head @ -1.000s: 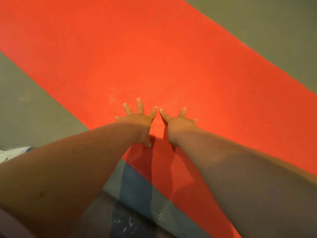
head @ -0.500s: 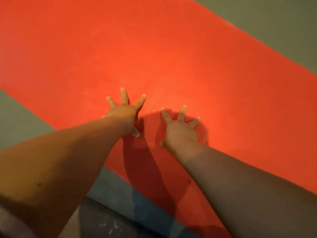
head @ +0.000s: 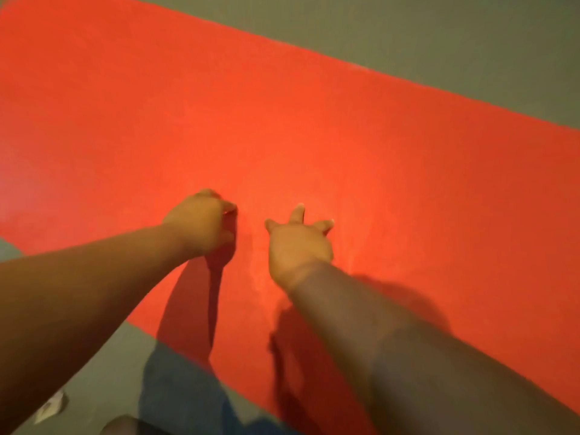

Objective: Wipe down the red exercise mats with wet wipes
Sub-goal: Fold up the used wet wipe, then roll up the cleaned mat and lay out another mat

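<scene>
Red mat (head: 345, 136): flat on the grey floor (head: 439, 32); I judge it soft, grippy, light.
Left hand (head: 201, 221): curled; wipe unseen, I cannot tell.
Right hand (head: 299, 246): spread, near centre.
Hold: I'd press flat, not lift.

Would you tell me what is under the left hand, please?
Only the mat shows around the left hand. The curled hand covers whatever lies beneath it, so a wipe cannot be seen.

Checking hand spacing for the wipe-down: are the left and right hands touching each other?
Apart. The head view shows a strip of red mat between the left hand and the right hand.
</scene>
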{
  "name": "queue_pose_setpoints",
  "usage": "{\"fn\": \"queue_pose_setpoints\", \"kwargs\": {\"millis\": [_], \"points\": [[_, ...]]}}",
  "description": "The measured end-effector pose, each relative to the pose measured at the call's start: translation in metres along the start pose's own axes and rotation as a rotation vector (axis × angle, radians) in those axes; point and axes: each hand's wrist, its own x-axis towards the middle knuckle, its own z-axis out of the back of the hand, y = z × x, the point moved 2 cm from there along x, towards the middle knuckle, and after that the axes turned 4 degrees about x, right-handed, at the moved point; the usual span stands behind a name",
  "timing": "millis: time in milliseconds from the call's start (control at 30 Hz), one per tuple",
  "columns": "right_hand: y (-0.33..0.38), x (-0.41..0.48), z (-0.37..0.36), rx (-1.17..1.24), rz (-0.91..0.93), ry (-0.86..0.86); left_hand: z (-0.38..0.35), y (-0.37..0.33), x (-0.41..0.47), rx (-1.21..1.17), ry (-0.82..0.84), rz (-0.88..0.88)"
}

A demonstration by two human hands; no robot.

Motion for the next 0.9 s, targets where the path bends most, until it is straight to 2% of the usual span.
{"fn": "queue_pose_setpoints", "kwargs": {"millis": [67,167,333,467,533,700,767,833,900], "points": [[-0.034,-0.012,0.003,0.010,0.063,-0.275,-0.007,-0.035,0.002,-0.022,-0.193,-0.170],[-0.114,-0.024,0.006,0.128,-0.052,-0.457,-0.019,-0.102,0.012,-0.110,-0.356,-0.250],[-0.220,-0.064,-0.011,0.276,-0.292,-0.634,-0.033,-0.195,0.013,-0.113,-0.371,-0.438],[-0.248,-0.109,-0.036,0.270,-0.383,-0.684,-0.060,-0.245,-0.029,0.029,-0.432,-0.643],[-0.254,-0.144,-0.054,0.225,-0.415,-0.675,-0.081,-0.260,-0.061,0.086,-0.401,-0.685],[-0.267,-0.249,-0.121,0.212,-0.669,-0.520,-0.130,-0.282,-0.149,0.321,-0.137,-0.832],[-0.276,-0.292,-0.149,0.390,-0.793,-0.523,-0.140,-0.289,-0.183,0.390,-0.089,-0.836],[-0.293,-0.323,-0.163,0.688,-0.902,-0.543,-0.141,-0.298,-0.201,0.443,-0.085,-0.807],[-0.315,-0.345,-0.169,1.023,-0.950,-0.648,-0.147,-0.309,-0.203,0.422,-0.111,-0.817]]}}
